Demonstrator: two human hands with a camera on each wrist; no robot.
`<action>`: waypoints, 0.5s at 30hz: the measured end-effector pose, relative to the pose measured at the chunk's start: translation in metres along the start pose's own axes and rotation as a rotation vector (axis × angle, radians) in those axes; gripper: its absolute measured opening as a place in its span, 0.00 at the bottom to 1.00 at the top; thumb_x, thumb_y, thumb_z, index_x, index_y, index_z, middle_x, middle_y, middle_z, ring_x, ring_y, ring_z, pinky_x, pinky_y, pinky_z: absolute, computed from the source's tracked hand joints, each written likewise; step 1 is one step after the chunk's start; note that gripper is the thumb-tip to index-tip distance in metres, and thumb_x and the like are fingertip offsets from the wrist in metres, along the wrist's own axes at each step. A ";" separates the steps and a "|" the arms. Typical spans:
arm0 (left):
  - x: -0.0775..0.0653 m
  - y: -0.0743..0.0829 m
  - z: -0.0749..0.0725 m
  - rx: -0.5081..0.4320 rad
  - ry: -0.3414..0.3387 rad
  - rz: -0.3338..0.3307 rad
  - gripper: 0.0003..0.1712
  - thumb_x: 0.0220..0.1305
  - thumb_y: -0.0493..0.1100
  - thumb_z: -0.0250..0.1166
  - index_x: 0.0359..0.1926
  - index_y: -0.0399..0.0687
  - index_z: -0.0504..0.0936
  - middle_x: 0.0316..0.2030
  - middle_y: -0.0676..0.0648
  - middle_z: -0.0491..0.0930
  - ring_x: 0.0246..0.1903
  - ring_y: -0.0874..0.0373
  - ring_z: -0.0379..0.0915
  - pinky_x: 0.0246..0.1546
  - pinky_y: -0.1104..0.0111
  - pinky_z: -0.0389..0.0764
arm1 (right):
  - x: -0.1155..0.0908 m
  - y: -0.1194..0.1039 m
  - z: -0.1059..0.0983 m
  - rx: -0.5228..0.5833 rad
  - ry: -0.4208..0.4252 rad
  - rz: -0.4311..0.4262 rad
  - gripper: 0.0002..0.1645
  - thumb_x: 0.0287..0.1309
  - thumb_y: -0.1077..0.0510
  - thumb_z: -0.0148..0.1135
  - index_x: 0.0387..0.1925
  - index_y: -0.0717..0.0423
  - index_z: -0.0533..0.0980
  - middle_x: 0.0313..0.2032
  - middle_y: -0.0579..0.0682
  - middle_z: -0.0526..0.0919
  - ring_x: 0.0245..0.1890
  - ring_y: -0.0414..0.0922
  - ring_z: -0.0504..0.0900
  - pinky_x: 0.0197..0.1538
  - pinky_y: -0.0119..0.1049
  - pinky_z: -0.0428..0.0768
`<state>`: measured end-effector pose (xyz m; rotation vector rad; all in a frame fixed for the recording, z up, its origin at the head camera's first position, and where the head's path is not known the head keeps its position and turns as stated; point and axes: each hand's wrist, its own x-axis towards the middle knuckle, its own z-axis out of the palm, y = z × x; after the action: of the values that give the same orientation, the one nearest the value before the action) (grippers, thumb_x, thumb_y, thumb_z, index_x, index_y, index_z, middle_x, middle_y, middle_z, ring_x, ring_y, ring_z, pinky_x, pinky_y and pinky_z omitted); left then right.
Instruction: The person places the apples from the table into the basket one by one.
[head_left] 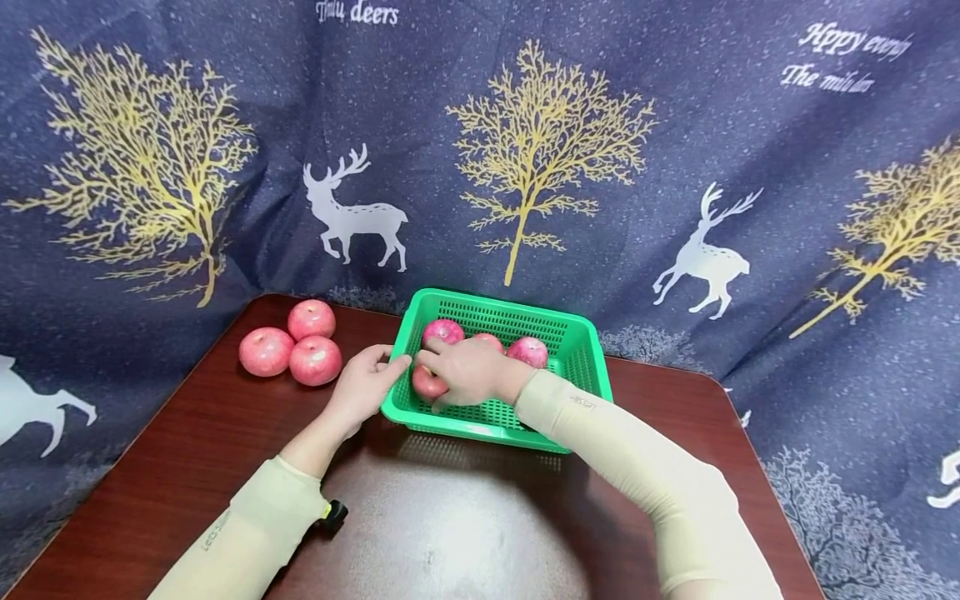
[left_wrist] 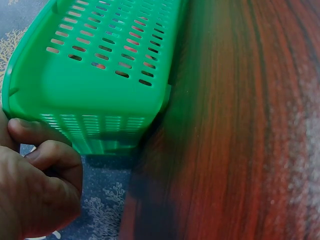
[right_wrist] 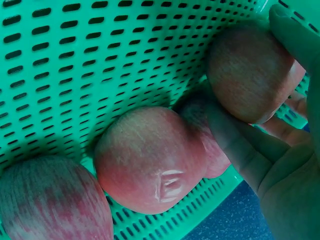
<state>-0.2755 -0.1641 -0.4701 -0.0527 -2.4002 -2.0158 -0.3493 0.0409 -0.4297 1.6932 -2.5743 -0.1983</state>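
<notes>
A green slotted basket (head_left: 495, 432) stands on the table with several red apples inside. My right hand (head_left: 468, 371) reaches into its left part and grips one apple (head_left: 429, 383), thumb and fingers spread round it, as the right wrist view shows with that apple (right_wrist: 252, 75). Beside it in the basket lie a dark pink apple (head_left: 443, 332), an apple (head_left: 489, 342) partly covered by the hand, and another apple (head_left: 528, 352) farther right. My left hand (head_left: 365, 385) pinches the basket's left rim; in the left wrist view, the hand (left_wrist: 40, 185) has thumb and curled forefinger at the rim.
Left of the basket, three apples sit grouped: one behind (head_left: 311, 319), one at left (head_left: 266, 352) and one in front (head_left: 315, 361). The brown wooden table (head_left: 420, 517) ends at a dark blue cloth (head_left: 427, 167) printed with trees and deer.
</notes>
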 end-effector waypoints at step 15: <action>-0.001 0.001 -0.001 -0.010 -0.012 -0.007 0.24 0.69 0.55 0.62 0.55 0.43 0.75 0.39 0.36 0.84 0.36 0.45 0.82 0.33 0.61 0.84 | -0.001 0.002 0.001 0.043 -0.034 0.026 0.45 0.45 0.26 0.70 0.57 0.44 0.65 0.46 0.44 0.65 0.21 0.39 0.72 0.28 0.35 0.77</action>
<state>-0.2748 -0.1644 -0.4689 -0.0561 -2.4006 -2.0365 -0.3507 0.0422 -0.4308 1.6841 -2.6418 -0.1729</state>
